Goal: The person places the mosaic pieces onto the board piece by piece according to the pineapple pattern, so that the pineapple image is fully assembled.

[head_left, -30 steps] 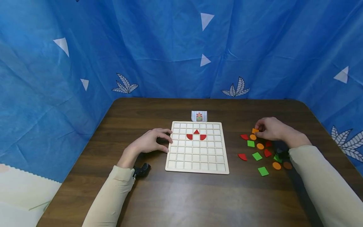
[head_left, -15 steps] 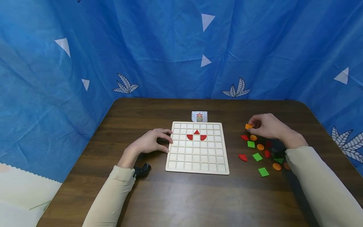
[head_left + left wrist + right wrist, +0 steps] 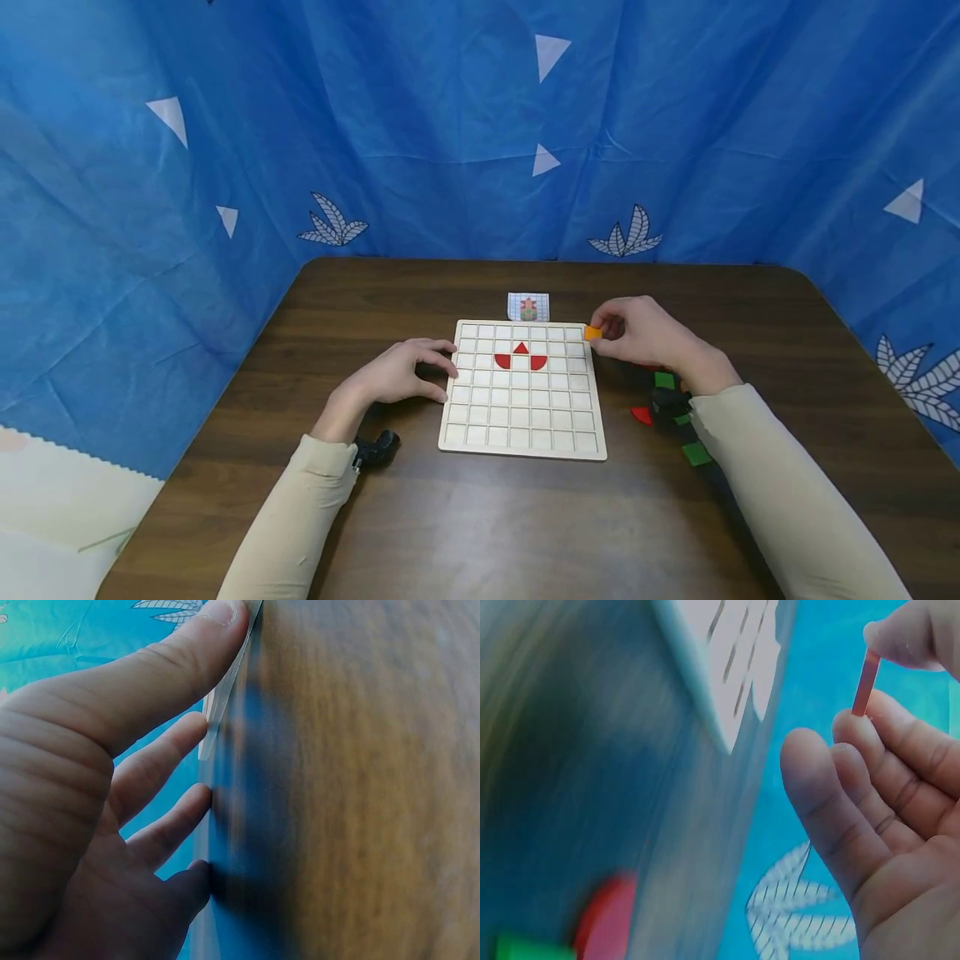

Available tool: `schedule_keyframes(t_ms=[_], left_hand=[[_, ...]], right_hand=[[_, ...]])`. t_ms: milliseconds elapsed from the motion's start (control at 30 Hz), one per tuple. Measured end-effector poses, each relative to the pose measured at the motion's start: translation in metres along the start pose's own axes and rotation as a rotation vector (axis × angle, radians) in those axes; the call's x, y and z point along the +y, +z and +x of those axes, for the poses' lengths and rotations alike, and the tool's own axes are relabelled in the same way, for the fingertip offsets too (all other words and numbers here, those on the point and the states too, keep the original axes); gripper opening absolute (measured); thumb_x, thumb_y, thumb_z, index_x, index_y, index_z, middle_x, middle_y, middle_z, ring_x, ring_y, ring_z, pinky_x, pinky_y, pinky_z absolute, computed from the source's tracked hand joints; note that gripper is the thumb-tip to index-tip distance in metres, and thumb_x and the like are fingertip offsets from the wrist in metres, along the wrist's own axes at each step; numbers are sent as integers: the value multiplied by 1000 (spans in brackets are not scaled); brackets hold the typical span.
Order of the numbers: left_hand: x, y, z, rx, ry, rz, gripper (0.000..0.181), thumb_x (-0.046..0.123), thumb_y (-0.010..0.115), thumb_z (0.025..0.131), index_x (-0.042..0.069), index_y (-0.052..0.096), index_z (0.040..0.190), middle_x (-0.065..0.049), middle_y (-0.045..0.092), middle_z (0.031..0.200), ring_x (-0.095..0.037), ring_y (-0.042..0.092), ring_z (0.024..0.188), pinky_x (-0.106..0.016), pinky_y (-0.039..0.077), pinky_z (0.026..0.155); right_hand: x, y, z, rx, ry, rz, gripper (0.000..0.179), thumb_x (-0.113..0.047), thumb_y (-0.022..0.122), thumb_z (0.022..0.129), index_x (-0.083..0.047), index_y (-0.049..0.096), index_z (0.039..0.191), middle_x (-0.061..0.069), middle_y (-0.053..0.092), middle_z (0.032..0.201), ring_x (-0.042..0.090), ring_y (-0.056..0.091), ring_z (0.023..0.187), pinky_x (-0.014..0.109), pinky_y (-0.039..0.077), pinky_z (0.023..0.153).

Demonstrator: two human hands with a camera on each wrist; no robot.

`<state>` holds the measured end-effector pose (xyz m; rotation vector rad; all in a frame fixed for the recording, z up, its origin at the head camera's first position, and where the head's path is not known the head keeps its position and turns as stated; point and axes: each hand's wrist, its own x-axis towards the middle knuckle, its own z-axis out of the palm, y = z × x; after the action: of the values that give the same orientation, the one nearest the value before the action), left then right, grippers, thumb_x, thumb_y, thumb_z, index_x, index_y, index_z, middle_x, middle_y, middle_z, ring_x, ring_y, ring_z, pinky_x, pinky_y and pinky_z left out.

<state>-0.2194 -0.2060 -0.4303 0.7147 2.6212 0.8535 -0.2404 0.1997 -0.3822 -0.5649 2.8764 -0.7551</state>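
A pale wooden grid board lies mid-table, with a red triangle and two red quarter-circle tiles set in its upper cells. My left hand rests beside it, thumb and fingers spread along the left edge; in the left wrist view the thumb overlaps that edge. My right hand pinches an orange square tile between thumb and fingers at the board's upper right corner. The right wrist view shows this tile edge-on, raised off the table.
Behind the board lies a small card printed with a coloured grid pattern. Loose tiles, including a green square and a red quarter circle, lie to the right, partly hidden by my right arm. A blue curtain hangs behind the table.
My right hand has lifted the orange square tile from the loose pile and carried it left to the board's upper right corner. The left hand has stayed in place.
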Motion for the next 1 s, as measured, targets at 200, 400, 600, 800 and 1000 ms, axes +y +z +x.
schedule_keyframes(t_ms=[200,400,600,800,1000], left_hand=[[-1,0,-1,1,-6,3,30,31,88,82,30,78,111,1,53,155,-29,38,150,-54,34,122],[-1,1,1,-3,4,5,30,32,88,83,30,78,111,1,53,155,-29,38,150,-53,34,122],[-2,0,2,6,-1,6,29,32,89,82,31,79,109,2,54,154,-28,39,149,-53,35,122],[-3,0,3,-2,-9,6,29,32,89,81,32,78,109,2,53,154,-27,39,149,-52,34,122],[-3,0,3,-1,-9,8,29,32,89,81,32,79,109,2,54,154,-28,39,149,-52,34,122]], right_hand=[[-34,23,17,-10,-115,10,20,-18,81,84,-12,73,101,3,68,90,22,57,87,31,53,74],[-60,42,30,-42,-134,20,18,-20,81,82,-14,73,97,2,67,89,22,57,88,33,52,76],[-69,60,36,-63,-134,12,17,-21,80,83,-13,74,97,2,68,88,20,58,85,32,52,75],[-68,73,38,-75,-101,-33,16,-21,78,85,-13,74,98,2,65,86,20,56,84,32,50,72],[-66,78,39,-89,-76,-76,25,-23,80,86,-12,76,108,3,66,94,22,55,91,33,50,78]])
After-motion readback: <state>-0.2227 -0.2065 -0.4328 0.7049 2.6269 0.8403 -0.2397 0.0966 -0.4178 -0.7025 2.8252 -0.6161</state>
